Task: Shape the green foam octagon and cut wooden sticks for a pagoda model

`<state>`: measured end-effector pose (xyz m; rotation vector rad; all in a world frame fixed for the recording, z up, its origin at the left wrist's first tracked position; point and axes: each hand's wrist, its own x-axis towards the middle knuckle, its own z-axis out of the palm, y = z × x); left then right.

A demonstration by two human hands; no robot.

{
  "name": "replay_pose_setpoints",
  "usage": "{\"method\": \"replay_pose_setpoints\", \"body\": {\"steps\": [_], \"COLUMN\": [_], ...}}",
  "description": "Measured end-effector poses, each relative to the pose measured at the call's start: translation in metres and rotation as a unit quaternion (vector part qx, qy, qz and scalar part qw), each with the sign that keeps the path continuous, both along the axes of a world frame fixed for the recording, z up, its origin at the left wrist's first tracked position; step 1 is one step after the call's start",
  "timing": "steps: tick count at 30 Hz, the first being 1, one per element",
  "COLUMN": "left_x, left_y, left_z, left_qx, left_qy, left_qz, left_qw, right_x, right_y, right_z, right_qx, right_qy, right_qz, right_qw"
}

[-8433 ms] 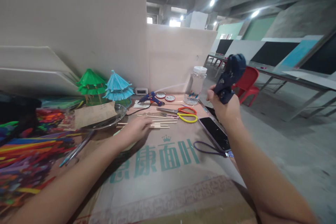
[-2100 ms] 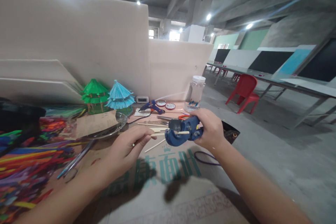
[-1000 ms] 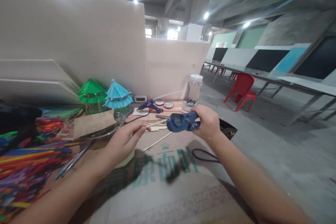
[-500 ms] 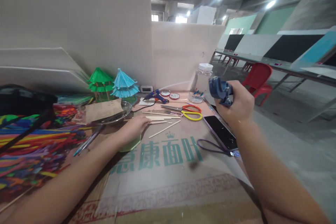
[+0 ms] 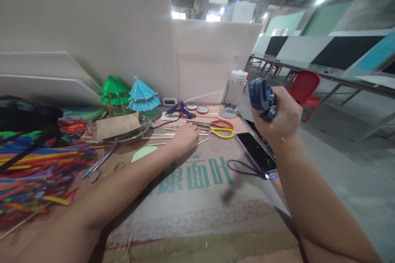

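My left hand (image 5: 186, 137) reaches low over thin wooden sticks (image 5: 154, 136) on the cardboard-covered table. Its fingers are curled down and close together at a single loose stick (image 5: 203, 142); whatever is between the fingertips is hidden. My right hand (image 5: 280, 113) is raised above the phone, wrapped around a blue hand tool (image 5: 259, 96) with a thick curved jaw and metal screws. Scissors (image 5: 221, 129) with red and yellow handles lie just beyond my left hand. A pale green paper piece (image 5: 144, 153) rests beside my left forearm.
A phone (image 5: 256, 152) with a purple strap lies at the right edge, near a clear jar (image 5: 233, 94). Behind are a glue gun (image 5: 182, 110), a glass bowl (image 5: 143, 127), and green (image 5: 113, 92) and blue (image 5: 142, 95) paper-roofed models. Colourful pipe cleaners (image 5: 40, 168) cover the left.
My left hand has moved right along the sticks, uncovering the green paper and covering part of the loose stick. My right hand still holds the blue tool raised. The view has shifted slightly.
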<state>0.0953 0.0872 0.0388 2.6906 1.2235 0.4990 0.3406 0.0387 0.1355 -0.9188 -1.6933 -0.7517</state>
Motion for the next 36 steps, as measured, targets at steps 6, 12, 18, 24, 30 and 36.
{"method": "replay_pose_setpoints", "body": {"steps": [6, 12, 18, 24, 30, 36], "left_x": [0.0, -0.065, -0.114, -0.103, -0.049, 0.054], "left_y": [-0.094, -0.062, -0.014, -0.026, -0.06, -0.128], "left_z": [0.052, 0.036, -0.019, -0.03, -0.008, -0.017], "left_qx": [-0.169, -0.024, 0.021, 0.029, -0.015, 0.009], "left_qy": [-0.088, -0.045, 0.051, 0.033, 0.005, -0.029], "left_qz": [-0.194, 0.007, 0.104, 0.069, -0.056, -0.442], "left_qw": [0.962, 0.999, 0.993, 0.997, 0.998, 0.896], "right_x": [0.001, -0.004, -0.008, -0.01, -0.009, -0.009], "right_y": [0.001, -0.002, -0.005, -0.003, 0.002, 0.002], "right_z": [0.002, 0.002, 0.001, 0.0, -0.006, -0.007], "right_qx": [0.009, -0.015, -0.031, -0.02, -0.058, -0.114], "right_qy": [0.001, -0.002, -0.016, -0.032, -0.029, -0.056], "right_qz": [-0.004, -0.011, 0.004, 0.025, 0.035, 0.017], "right_qw": [1.0, 1.0, 0.999, 0.999, 0.997, 0.992]}}
